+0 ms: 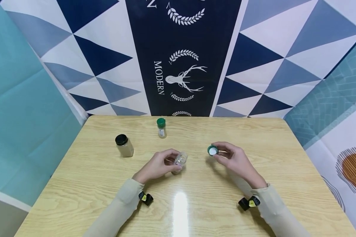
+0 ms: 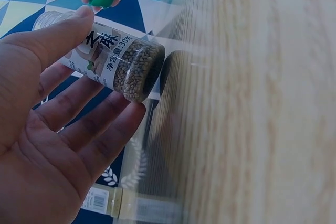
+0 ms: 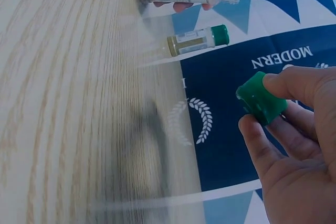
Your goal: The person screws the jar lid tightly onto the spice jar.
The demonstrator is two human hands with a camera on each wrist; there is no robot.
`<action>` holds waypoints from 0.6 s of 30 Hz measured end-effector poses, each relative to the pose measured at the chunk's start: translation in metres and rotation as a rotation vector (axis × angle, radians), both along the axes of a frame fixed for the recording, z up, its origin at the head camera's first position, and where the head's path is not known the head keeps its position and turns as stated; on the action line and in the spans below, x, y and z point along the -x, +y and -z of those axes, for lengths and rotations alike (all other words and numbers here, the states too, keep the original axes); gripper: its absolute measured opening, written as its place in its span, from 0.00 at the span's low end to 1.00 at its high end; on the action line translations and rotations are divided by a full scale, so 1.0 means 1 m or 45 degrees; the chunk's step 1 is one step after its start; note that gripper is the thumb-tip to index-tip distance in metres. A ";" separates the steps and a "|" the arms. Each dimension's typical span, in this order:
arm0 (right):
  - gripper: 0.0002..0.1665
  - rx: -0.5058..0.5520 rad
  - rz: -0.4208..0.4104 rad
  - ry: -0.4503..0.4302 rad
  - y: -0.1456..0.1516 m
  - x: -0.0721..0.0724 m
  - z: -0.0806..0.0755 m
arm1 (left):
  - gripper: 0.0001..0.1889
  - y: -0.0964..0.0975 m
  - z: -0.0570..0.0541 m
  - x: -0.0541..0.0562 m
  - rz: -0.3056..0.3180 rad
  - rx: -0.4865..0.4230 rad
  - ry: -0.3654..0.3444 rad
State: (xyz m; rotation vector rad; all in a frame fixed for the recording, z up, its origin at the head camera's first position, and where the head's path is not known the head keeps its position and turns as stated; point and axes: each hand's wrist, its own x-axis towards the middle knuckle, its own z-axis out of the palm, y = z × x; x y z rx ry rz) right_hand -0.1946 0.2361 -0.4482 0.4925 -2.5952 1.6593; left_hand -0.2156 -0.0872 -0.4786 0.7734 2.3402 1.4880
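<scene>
Near the middle of the table, my left hand [image 1: 161, 164] grips a small clear spice bottle [image 1: 181, 159] between thumb and fingers. Its neck is uncovered, and sesame-like grains show below the white label [image 2: 100, 51] in the left wrist view. Whether the bottle's base touches the wood is hard to tell. To the right, my right hand [image 1: 232, 158] pinches a green cap [image 3: 261, 98] by its sides, held above the table and apart from the bottle. The cap's pale inside is turned toward the head camera.
Another spice bottle with a green cap [image 1: 161, 127] stands at the table's back edge. A square jar with a black lid [image 1: 124, 145] is on the left. Behind the wooden table [image 1: 270, 138] hangs a patterned cloth [image 1: 109, 62].
</scene>
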 end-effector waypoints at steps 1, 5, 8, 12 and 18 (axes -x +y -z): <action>0.25 0.004 -0.001 0.000 0.000 0.000 0.000 | 0.23 0.000 0.000 0.000 0.000 0.003 0.002; 0.25 0.013 -0.006 0.005 -0.001 0.000 0.000 | 0.24 0.000 0.000 0.000 0.007 0.007 0.012; 0.25 0.017 -0.006 -0.004 -0.002 -0.001 -0.001 | 0.24 0.000 0.000 0.000 0.015 0.002 0.019; 0.24 -0.001 -0.002 -0.013 -0.003 -0.003 -0.003 | 0.24 0.001 0.000 0.000 0.014 0.009 0.019; 0.24 -0.048 -0.001 0.009 -0.004 -0.005 -0.005 | 0.24 0.003 -0.001 -0.002 0.019 0.013 0.010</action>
